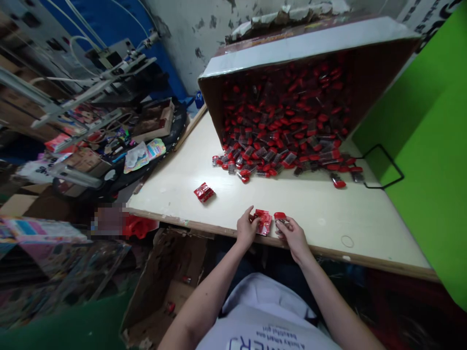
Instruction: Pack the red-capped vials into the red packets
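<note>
Near the front edge of the table, my left hand (pixel 247 227) pinches a flat red packet (pixel 264 222) by its left side. Just to the right, my right hand (pixel 294 237) grips a small clear container with a red cap (pixel 279 215), its cap pointing away from me. A small gap separates the packet from the container. Farther left on the table lies a small stack of red packets (pixel 205 192), touched by neither hand. My fingers partly cover both held things.
A large cardboard box (pixel 310 51) on its side spills many red-capped containers (pixel 284 126) onto the table (pixel 171 189). A green panel (pixel 423 146) and a black wire frame (pixel 394 167) stand right. Below left is an open carton (pixel 164 287); machinery (pixel 105 82) stands far left.
</note>
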`<state>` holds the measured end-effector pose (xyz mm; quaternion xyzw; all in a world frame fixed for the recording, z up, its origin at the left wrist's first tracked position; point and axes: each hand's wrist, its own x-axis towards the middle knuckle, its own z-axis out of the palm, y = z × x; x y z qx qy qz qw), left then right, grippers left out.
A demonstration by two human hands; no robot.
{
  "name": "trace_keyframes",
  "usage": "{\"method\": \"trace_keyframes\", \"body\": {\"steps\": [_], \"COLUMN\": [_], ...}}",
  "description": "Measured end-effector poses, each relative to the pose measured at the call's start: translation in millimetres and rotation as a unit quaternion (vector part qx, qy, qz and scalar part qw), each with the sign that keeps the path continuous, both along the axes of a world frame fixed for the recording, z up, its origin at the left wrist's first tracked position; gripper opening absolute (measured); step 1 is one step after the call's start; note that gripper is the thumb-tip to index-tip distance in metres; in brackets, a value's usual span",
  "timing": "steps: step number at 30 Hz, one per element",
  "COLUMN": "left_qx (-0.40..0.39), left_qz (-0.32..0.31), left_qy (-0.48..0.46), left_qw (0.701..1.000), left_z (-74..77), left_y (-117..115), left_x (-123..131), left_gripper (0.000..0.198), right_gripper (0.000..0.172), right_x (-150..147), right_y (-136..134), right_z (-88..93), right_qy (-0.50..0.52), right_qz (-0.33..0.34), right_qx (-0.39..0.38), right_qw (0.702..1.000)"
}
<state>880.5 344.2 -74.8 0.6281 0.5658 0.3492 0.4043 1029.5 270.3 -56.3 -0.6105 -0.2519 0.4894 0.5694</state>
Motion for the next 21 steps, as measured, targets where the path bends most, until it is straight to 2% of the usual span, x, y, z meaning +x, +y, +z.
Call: {"method": "trace_keyframes", "body": {"steps": [4, 6, 11, 14, 17, 21], "left_qx": [-0.025, -0.031, -0.05, -0.067, -0.11, -0.175], "left_qz": [0.024, 0.021, 0.033, 0.061, 0.086, 0.086], "left_qy": [-0.041, -0.055, -0.107, -0.156, -0.219, -0.291], "left_qw": [0.999, 0.998, 0.992, 0.984, 0.966, 0.937], "left_z": [2.0, 2.4, 8.0, 16.3, 26.4, 41.1], "left_y": [1, 3, 9, 11, 9, -1], "left_x": [-4, -5, -14, -22, -24, -17], "left_gripper": [0.019, 0.01, 0.016, 0.018, 0.022, 0.029], "right_gripper": [0.045, 0.045, 0.046, 0.047, 0.048, 0.042], "right_x": [-10, -16, -24, -24, -25, -29], "right_y": [4, 7, 16, 15, 11, 5], "right_z": [0.4, -1.5, -12.8, -12.8, -0.3, 29.7], "right_qy": [-0.005, -0.01, -0.051, -0.067, -0.051, 0.03], "right_qz": [0.019, 0.04, 0.061, 0.067, 0.065, 0.033], "right_qx": [0.0, -0.002, -0.027, -0.025, -0.005, 0.046], "right_qw": [1.0, 0.999, 0.996, 0.995, 0.997, 0.998]}}
